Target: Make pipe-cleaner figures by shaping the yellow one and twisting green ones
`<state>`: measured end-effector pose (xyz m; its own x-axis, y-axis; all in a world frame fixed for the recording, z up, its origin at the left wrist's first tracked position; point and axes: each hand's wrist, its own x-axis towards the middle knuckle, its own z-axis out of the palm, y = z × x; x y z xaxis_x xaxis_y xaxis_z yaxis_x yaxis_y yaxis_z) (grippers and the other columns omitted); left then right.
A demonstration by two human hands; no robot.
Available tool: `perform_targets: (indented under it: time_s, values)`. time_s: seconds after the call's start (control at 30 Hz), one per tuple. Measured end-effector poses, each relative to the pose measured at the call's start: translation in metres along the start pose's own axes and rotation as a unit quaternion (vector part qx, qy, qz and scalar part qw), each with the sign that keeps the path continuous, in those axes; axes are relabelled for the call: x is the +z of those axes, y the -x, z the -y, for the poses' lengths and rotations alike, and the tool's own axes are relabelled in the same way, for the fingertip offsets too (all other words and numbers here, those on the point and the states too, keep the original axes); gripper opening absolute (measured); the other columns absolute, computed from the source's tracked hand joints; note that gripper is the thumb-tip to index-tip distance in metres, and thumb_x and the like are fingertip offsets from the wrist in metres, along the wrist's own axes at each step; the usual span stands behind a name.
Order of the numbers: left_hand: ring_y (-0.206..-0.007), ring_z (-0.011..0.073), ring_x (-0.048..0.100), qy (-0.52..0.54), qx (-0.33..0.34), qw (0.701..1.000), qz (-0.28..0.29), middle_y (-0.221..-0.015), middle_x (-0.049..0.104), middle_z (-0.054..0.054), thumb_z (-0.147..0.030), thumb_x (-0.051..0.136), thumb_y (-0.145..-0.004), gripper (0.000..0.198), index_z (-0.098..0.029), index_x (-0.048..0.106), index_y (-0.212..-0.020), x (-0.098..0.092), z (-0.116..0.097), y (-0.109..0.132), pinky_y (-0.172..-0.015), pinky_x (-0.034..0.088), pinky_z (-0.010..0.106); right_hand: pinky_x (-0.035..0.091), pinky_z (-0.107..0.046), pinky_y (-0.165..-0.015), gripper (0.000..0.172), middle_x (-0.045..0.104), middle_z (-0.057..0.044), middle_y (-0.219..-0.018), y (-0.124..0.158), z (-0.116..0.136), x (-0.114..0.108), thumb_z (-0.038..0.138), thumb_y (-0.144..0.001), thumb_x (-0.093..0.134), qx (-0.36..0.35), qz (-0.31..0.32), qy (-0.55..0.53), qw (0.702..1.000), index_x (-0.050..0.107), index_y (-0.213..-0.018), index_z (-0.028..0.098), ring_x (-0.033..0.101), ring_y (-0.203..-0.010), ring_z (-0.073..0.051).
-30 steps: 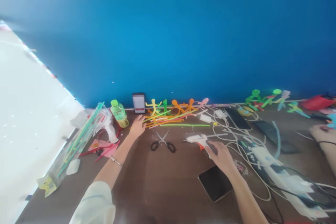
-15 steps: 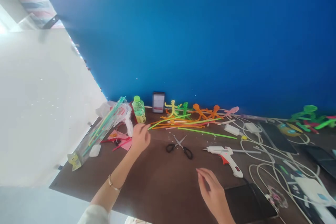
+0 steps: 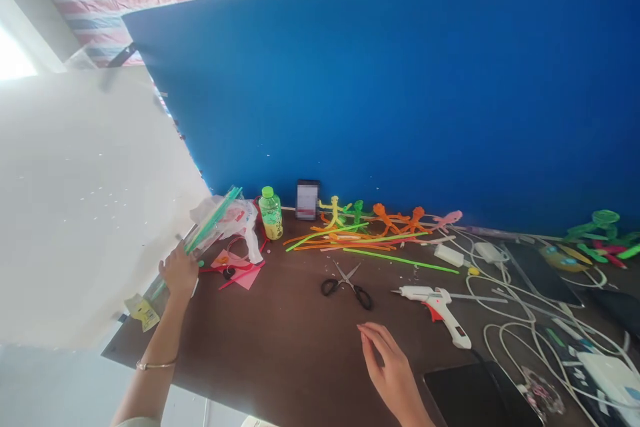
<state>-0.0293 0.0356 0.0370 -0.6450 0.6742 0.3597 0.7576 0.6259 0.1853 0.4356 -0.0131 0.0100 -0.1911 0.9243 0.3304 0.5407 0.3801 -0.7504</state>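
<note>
At the table's left edge, my left hand (image 3: 180,271) is closed over a clear plastic bag of pipe cleaners (image 3: 213,221), mostly teal ones. Its fingertips are partly hidden. My right hand (image 3: 389,363) hovers above the front of the table, empty, thumb and fingers loosely apart. Beyond it lie opened scissors (image 3: 346,282) with black handles. To its right rests a white hot glue gun (image 3: 435,307) with an orange trigger. Loose orange and green pipe cleaners (image 3: 360,240) are spread behind the scissors.
Several pipe-cleaner figures (image 3: 385,217) stand along the blue backboard (image 3: 360,93). A green-capped bottle (image 3: 271,215) is beside a small framed screen (image 3: 307,200). Pink paper (image 3: 250,277) lies at left, a black tablet (image 3: 480,393) at front right. White cables (image 3: 505,327) tangle across the right side.
My left hand has moved left and toward me, from near the loose pipe cleaners onto the bagged bundle. My right hand has shifted slightly left.
</note>
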Motion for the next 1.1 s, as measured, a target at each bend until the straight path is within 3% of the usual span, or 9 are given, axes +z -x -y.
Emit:
perform_targets:
  time_s: [0.13,0.23,0.3,0.4,0.5,0.6,0.73,0.93,1.1]
  values:
    - [-0.105,0.028,0.049,0.034,0.068,0.989,-0.128,-0.107,0.056,0.016,-0.027,0.035,-0.082,0.042,-0.011,0.045,-0.119,-0.024,-0.002,0.029,-0.095,0.028,0.046,0.045,-0.037,-0.081,0.017,0.06,-0.008,-0.093,-0.007,0.016,0.001,0.03,-0.08,0.052,0.07,0.002,-0.099,0.993,0.064,-0.09,0.026,0.057,-0.089,-0.024]
    - [-0.114,0.0268,0.044,0.064,0.159,0.967,-0.188,-0.116,0.054,0.014,-0.023,0.039,-0.081,0.041,-0.016,0.044,-0.121,-0.051,-0.006,0.043,-0.1,0.023,0.047,0.046,-0.037,-0.08,0.021,0.06,-0.009,-0.099,-0.024,0.032,0.003,0.037,-0.077,0.055,0.159,0.013,-0.244,0.957,0.064,-0.09,0.024,0.057,-0.089,-0.024]
    - [-0.118,0.0261,0.04,0.089,0.24,0.946,-0.196,-0.119,0.052,0.011,-0.018,0.041,-0.079,0.042,-0.02,0.044,-0.121,-0.072,-0.012,0.046,-0.102,0.02,0.05,0.046,-0.039,-0.08,0.029,0.06,-0.009,-0.101,-0.041,0.04,0.002,0.042,-0.076,0.055,0.21,0.023,-0.379,0.901,0.062,-0.096,0.022,0.058,-0.089,-0.024]
    - [-0.119,0.0249,0.04,0.117,0.368,0.908,-0.163,-0.121,0.052,0.007,-0.015,0.045,-0.078,0.042,-0.026,0.048,-0.119,-0.102,-0.031,0.042,-0.104,0.018,0.052,0.044,-0.043,-0.083,0.038,0.06,-0.009,-0.106,-0.068,0.048,-0.003,0.048,-0.076,0.051,0.259,0.042,-0.553,0.791,0.059,-0.103,0.023,0.057,-0.096,-0.025]
    - [-0.118,0.0227,0.042,0.144,0.473,0.862,-0.112,-0.12,0.053,0.004,-0.013,0.045,-0.08,0.041,-0.032,0.05,-0.116,-0.126,-0.064,0.033,-0.104,0.016,0.055,0.043,-0.046,-0.085,0.042,0.061,-0.009,-0.106,-0.083,0.05,-0.005,0.051,-0.081,0.04,0.319,0.089,-0.63,0.702,0.055,-0.109,0.023,0.059,-0.095,-0.024]
    - [-0.119,0.0213,0.042,0.136,0.548,0.824,-0.05,-0.119,0.054,0.002,-0.013,0.044,-0.082,0.041,-0.034,0.048,-0.117,-0.143,-0.101,0.026,-0.104,0.014,0.058,0.043,-0.046,-0.086,0.04,0.062,-0.009,-0.102,-0.082,0.047,0.002,0.048,-0.082,0.041,0.374,0.112,-0.656,0.646,0.055,-0.107,0.02,0.06,-0.092,-0.024]
    - [-0.122,0.0211,0.038,0.082,0.599,0.796,-0.016,-0.119,0.053,0.002,-0.005,0.037,-0.08,0.05,-0.032,0.042,-0.122,-0.16,-0.138,0.02,-0.1,0.012,0.063,0.045,-0.039,-0.086,0.026,0.063,-0.006,-0.097,-0.07,0.038,0.017,0.039,-0.081,0.05,0.409,0.079,-0.666,0.619,0.058,-0.094,0.018,0.061,-0.094,-0.023]
    - [-0.125,0.0206,0.033,0.061,0.651,0.756,-0.014,-0.125,0.048,0.0,-0.001,0.035,-0.079,0.054,-0.031,0.037,-0.125,-0.188,-0.169,0.015,-0.101,0.01,0.064,0.052,-0.029,-0.071,0.016,0.064,-0.005,-0.089,-0.061,0.023,0.025,0.031,-0.08,0.054,0.421,0.032,-0.676,0.604,0.058,-0.09,0.019,0.063,-0.085,-0.018]
    - [-0.124,0.0197,0.035,0.031,0.739,0.672,-0.047,-0.126,0.048,0.001,-0.003,0.043,-0.078,0.053,-0.03,0.038,-0.123,-0.201,-0.195,0.026,-0.102,0.02,0.058,0.052,-0.027,-0.073,0.016,0.065,-0.005,-0.083,-0.061,0.015,0.034,0.029,-0.076,0.06,0.405,-0.006,-0.702,0.585,0.059,-0.086,0.017,0.063,-0.084,-0.016]
